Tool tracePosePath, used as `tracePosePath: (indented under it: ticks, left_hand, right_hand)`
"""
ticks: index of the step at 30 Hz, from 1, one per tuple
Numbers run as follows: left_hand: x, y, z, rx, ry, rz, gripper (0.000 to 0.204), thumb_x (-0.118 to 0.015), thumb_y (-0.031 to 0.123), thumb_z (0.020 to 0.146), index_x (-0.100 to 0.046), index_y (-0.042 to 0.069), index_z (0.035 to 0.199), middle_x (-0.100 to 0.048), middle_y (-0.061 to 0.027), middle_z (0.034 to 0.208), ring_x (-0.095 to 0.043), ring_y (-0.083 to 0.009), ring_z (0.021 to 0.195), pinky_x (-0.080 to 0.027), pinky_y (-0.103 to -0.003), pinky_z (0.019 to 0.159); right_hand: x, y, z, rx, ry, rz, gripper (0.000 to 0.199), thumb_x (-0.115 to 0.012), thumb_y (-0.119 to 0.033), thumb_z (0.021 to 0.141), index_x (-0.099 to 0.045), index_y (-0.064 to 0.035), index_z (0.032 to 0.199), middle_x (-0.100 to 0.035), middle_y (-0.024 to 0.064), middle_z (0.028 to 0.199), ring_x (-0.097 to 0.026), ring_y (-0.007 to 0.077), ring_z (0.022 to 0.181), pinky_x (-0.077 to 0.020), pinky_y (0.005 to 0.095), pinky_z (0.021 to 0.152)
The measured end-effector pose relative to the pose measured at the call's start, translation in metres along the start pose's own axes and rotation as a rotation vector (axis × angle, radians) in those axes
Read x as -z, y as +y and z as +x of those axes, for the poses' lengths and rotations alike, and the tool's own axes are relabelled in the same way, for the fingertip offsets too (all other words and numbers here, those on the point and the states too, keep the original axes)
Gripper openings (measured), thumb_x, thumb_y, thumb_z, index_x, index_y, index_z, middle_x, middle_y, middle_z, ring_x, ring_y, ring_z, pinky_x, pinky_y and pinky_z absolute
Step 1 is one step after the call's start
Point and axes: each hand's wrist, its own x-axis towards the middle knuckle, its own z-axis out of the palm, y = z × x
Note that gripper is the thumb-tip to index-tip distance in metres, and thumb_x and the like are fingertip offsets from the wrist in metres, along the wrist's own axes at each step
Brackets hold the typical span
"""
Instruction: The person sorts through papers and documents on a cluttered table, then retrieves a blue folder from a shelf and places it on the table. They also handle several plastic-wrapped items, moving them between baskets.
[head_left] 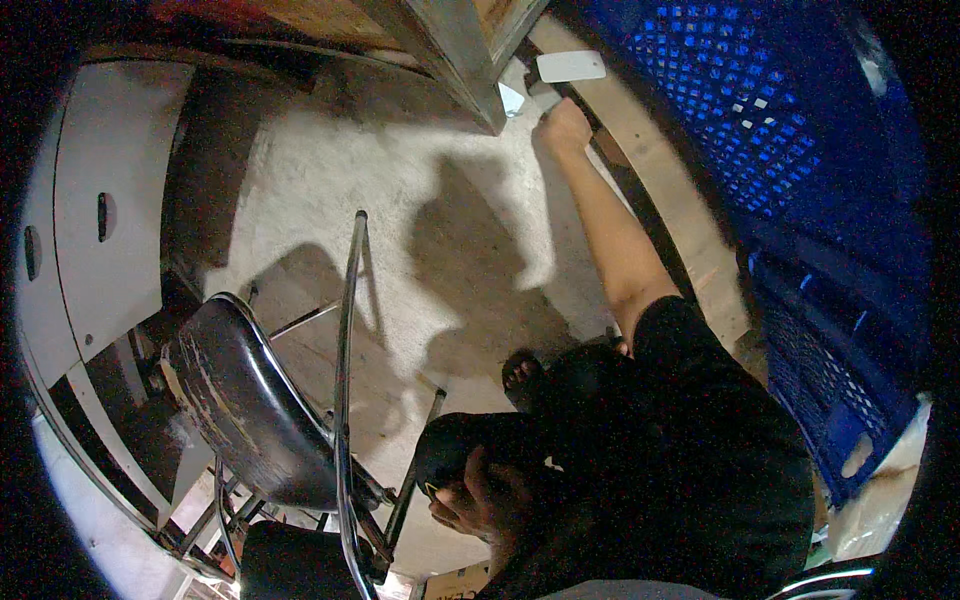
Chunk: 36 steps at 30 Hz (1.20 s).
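Note:
My right arm stretches far forward, and my right hand (pixel 567 125) is low by the floor beside a pale wooden beam (pixel 690 235). Its fingers are curled closed; whatever they hold is hidden. A small greyish piece lies at the fingertips, its kind unclear. Just beyond the hand, a white rounded rectangular tag (pixel 571 66) lies against the beam. My left hand (pixel 482 500) rests in shadow by my dark-clothed knee, thumb and fingers apart. A thin yellow edge shows near its fingertips, too small to name.
A worn black padded chair (pixel 255 400) with metal legs lies tipped at the left. White cabinet doors (pixel 120 210) stand beyond it. A wooden furniture leg (pixel 480 75) comes down near my right hand. Blue perforated plastic crates (pixel 800 190) line the right, above the concrete floor (pixel 310 150).

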Motion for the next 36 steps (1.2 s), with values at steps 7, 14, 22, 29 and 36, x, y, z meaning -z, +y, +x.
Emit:
tracePosePath:
  ticks: [7,14,22,29,36]
  left_hand:
    - [0.007,0.007,0.002,0.008,-0.024,-0.061,0.030,-0.071,0.025,0.082,-0.073,0.023,0.111,-0.048,-0.0148,0.098,-0.048,-0.0368,0.086,-0.041,-0.051,0.076]
    - [0.009,0.010,0.006,0.007,-0.008,-0.080,0.034,-0.073,0.027,0.080,-0.072,0.026,0.114,-0.048,-0.0146,0.096,-0.048,-0.0363,0.087,-0.042,-0.054,0.079]
    - [0.016,0.016,0.003,0.135,-0.270,-0.127,0.048,-0.072,0.044,0.081,-0.066,0.027,0.125,-0.057,-0.0183,0.126,-0.048,-0.0484,0.126,-0.036,-0.066,0.107]
    - [0.077,0.020,0.019,0.058,-0.359,-0.260,0.043,-0.068,0.035,0.081,-0.067,0.021,0.122,-0.061,-0.0167,0.113,-0.057,-0.0441,0.112,-0.046,-0.057,0.089]
    - [0.149,-0.024,-0.017,0.057,-0.414,-0.506,0.025,-0.070,0.029,0.084,-0.071,0.016,0.105,-0.064,-0.0123,0.107,-0.062,-0.0341,0.107,-0.050,-0.049,0.086]
  right_hand:
    - [0.038,-0.017,-0.030,0.240,-0.470,-0.247,0.043,-0.076,-0.020,0.079,-0.065,0.0014,0.115,-0.069,0.0243,0.123,-0.067,0.0399,0.115,-0.0557,0.0510,0.095]
    - [0.139,-0.016,-0.028,0.743,0.395,-0.399,0.054,-0.079,-0.013,0.077,-0.052,-0.0016,0.123,-0.058,0.0180,0.132,-0.056,0.0376,0.127,-0.0469,0.0528,0.105]
    - [0.214,-0.054,-0.079,0.409,0.202,-0.001,0.058,-0.072,0.002,0.077,-0.050,-0.0015,0.130,-0.061,0.0239,0.121,-0.057,0.0427,0.118,-0.0469,0.0531,0.099]
    - [0.391,-0.183,-0.116,0.801,1.233,0.243,0.035,-0.064,-0.008,0.086,-0.065,-0.0027,0.121,-0.066,0.0179,0.121,-0.058,0.0375,0.111,-0.0420,0.0515,0.098]
    - [0.397,-0.161,-0.094,0.923,0.146,0.180,0.045,-0.033,-0.024,0.110,-0.063,0.0010,0.130,-0.061,0.0249,0.137,-0.054,0.0426,0.129,-0.0396,0.0497,0.111]
